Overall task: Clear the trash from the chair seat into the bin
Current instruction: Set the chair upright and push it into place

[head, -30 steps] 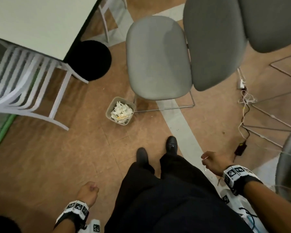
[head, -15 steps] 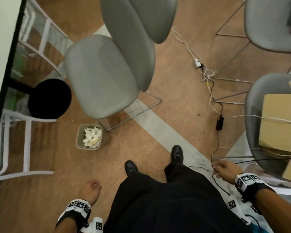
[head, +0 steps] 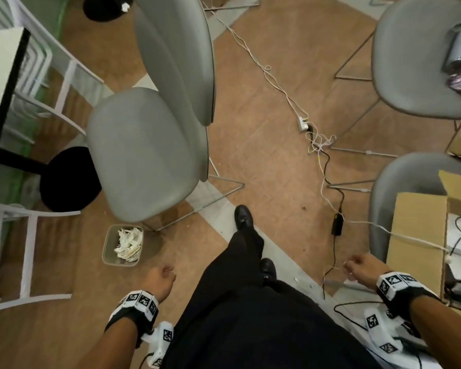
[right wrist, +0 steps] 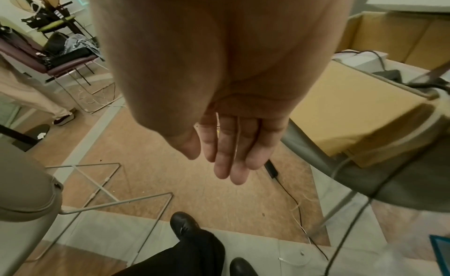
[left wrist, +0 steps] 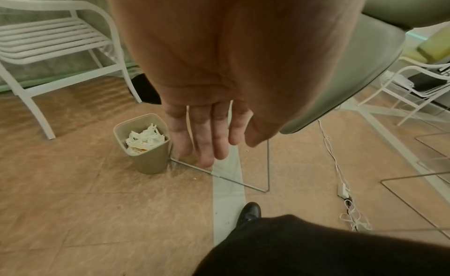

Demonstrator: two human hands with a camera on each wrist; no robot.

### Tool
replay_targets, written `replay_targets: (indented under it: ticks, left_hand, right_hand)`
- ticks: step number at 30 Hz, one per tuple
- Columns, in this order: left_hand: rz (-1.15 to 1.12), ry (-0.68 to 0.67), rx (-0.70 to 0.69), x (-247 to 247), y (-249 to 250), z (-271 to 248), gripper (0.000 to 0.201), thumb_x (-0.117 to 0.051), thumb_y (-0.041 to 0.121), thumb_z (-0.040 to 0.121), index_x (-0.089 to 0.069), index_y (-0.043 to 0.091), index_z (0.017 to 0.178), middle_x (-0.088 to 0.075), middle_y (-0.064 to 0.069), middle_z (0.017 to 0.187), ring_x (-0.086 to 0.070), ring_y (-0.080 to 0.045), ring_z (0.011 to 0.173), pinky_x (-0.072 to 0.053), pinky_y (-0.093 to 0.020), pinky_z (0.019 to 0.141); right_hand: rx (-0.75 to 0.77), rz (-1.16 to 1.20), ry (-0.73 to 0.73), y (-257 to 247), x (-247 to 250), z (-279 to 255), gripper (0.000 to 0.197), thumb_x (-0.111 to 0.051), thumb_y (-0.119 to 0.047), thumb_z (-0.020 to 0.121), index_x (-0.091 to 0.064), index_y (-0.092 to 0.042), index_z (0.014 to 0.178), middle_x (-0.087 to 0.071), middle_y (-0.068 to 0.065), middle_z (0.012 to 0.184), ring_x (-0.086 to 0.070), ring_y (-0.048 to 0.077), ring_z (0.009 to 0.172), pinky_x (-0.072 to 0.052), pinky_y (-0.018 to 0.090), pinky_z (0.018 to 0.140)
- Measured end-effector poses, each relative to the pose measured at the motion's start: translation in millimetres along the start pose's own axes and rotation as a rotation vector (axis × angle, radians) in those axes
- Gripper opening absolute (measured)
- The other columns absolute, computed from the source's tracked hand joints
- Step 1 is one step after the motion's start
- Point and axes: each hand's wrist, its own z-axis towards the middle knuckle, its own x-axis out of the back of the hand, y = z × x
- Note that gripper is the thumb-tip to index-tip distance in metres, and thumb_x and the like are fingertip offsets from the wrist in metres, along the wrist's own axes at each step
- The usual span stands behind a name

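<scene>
While both my grips, left hand point(head: 159, 282) and right hand point(head: 362, 270), hang slack and empty, crumpled white trash point(head: 128, 245) fills the beige bin point(head: 108, 249) at the grey chair seat's point(head: 141, 158) seven o'clock.

Showing a grey seat point(head: 144, 158) at centre left, beige bin point(head: 109, 247) holding white trash point(head: 128, 245) below it, black-and-white checkered wristbands point(head: 141, 302) at bottom, black trousers point(head: 250, 315).

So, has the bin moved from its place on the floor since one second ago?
No. The bin still stands on the floor just off the front corner of the grey chair, as before; only the camera has turned.
</scene>
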Motion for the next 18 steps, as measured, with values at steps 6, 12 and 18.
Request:
replay_targets:
  ticks: [6,12,18]
  left_hand:
    - [-0.058,0.038,-0.009,26,73,61,0.024,-0.058,0.02,0.09,-0.067,0.016,0.111,-0.071,-0.013,0.107,-0.069,-0.03,0.095,-0.054,-0.041,0.091]
    - [-0.251,0.217,-0.202,96,205,75,0.02,-0.057,0.017,0.095,-0.065,0.016,0.113,-0.07,-0.01,0.105,-0.066,-0.027,0.101,-0.05,-0.035,0.093]
    - [-0.556,0.345,-0.42,155,320,52,0.014,-0.056,0.021,0.098,-0.064,0.023,0.109,-0.072,0.0,0.107,-0.067,-0.014,0.103,-0.052,-0.042,0.097]
  right_hand:
    - [0.105,-0.195,-0.017,-81,77,29,0.016,-0.056,-0.028,0.095,-0.065,-0.026,0.081,-0.073,0.002,0.088,-0.069,0.018,0.083,-0.055,0.034,0.084]
    - [0.299,-0.255,0.082,-177,172,73,0.014,-0.06,-0.04,0.081,-0.066,-0.027,0.085,-0.071,0.002,0.087,-0.067,0.021,0.079,-0.054,0.036,0.076]
    - [0.481,-0.343,0.059,-310,250,91,0.005,-0.06,-0.024,0.093,-0.065,-0.024,0.094,-0.072,-0.003,0.081,-0.069,0.019,0.082,-0.053,0.034,0.083]
